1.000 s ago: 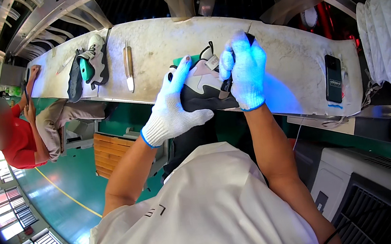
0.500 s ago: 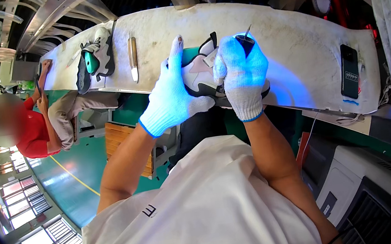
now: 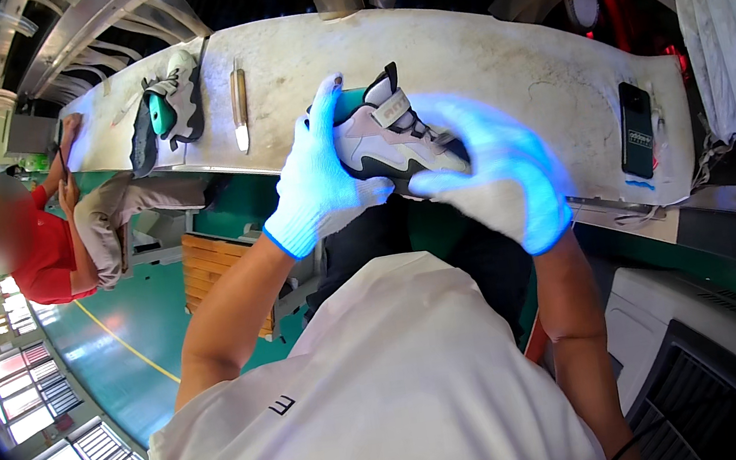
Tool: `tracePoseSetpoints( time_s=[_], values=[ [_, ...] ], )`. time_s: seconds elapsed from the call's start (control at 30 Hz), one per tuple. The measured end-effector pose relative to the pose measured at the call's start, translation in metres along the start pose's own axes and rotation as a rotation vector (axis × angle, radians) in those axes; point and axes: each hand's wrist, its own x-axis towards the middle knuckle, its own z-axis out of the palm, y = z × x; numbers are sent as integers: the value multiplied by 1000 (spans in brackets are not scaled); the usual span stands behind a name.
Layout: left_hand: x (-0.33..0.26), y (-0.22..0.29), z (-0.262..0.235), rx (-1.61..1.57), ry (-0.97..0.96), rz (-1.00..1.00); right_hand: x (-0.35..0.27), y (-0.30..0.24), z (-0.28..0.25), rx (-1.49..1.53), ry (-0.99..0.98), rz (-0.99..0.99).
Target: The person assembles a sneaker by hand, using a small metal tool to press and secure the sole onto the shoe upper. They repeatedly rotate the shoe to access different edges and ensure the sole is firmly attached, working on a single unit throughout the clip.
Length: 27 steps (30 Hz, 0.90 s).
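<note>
My left hand, in a white knit glove with a blue cuff, grips the heel end of a sneaker. The sneaker is pale pink, white and black, with a teal lining and a strap, held over the near edge of the worktable. At its toe, my gloved right hand is smeared by motion. Its thumb lies along the toe's near side and its fingers spread on the far side; whether it presses on the shoe I cannot tell. No tool shows in it.
A wooden-handled tool with a metal blade lies on the worktable. Further left are grey-white sneakers with teal inside. A dark phone lies at the right. A person in red sits at the far left.
My right hand has moved right and slightly down, from a fist around a black-handled pointed tool over the shoe; that tool is out of sight now. More of the sneaker's front shows.
</note>
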Motion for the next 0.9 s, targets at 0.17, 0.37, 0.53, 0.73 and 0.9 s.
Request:
tracePoseSetpoints(
  time_s=[0.17, 0.37, 0.53, 0.73, 0.9],
  values=[
    [-8, -13, 12, 20, 81, 16, 5, -10, 44, -325, -192, 132],
    [10, -32, -3, 26, -43, -37, 39, 8, 39, -340, -280, -118],
    [51, -50, 2, 164, -88, 84, 84, 16, 32, -291, -477, 24],
    [96, -45, -11, 172, -229, 149, 123, 43, 11, 70, -654, 549],
    [82, -8, -16, -36, -1, 285, 43, 93, 7, 909, 192, 761]
  ],
)
